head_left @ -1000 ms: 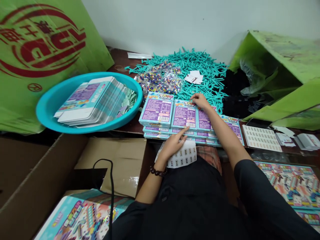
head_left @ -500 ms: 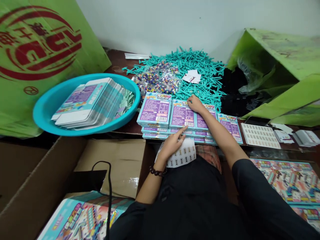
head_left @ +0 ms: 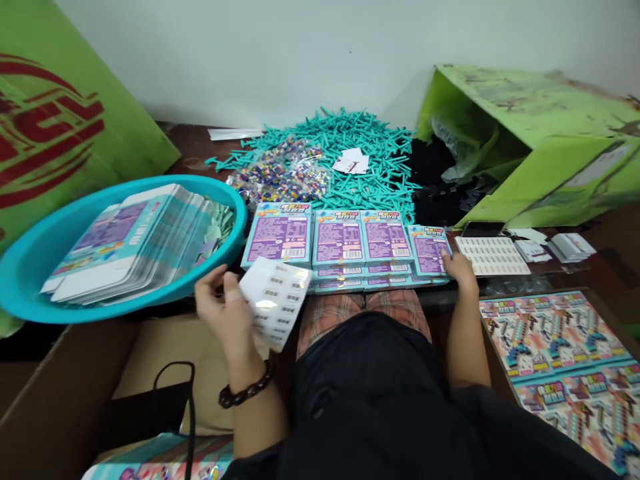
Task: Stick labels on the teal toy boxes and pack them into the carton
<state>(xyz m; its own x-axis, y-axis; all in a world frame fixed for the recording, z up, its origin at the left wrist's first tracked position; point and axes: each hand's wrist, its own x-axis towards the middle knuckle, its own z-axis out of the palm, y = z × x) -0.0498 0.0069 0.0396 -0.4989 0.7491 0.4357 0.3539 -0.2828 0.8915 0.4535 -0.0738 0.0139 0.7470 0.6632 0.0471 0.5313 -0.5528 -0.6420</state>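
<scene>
My left hand (head_left: 226, 312), a dark bead bracelet at its wrist, holds up a white sticker sheet (head_left: 281, 301) by its left side, in front of the stacked boxes. Small oval labels dot the sheet. My right hand (head_left: 460, 271) grips the right edge of the rightmost purple and teal box (head_left: 428, 249); its lower fingers are hidden. To the left stand stacks of matching boxes, among them a box (head_left: 386, 237), another box (head_left: 338, 239) and the leftmost box (head_left: 279, 233), backs facing up with barcodes.
A teal basin (head_left: 20, 293) at left holds flattened cartons (head_left: 165, 227). Behind the boxes lie teal plastic sticks (head_left: 370, 183) and bagged colourful beads (head_left: 295, 170). A green carton (head_left: 545, 127), another sticker sheet (head_left: 493, 256) and a tray of packed boxes (head_left: 555, 340) are at right.
My left hand has lifted the sticker sheet from my lap and moved left. My right hand has gone from the middle boxes to the rightmost box. The view has shifted right.
</scene>
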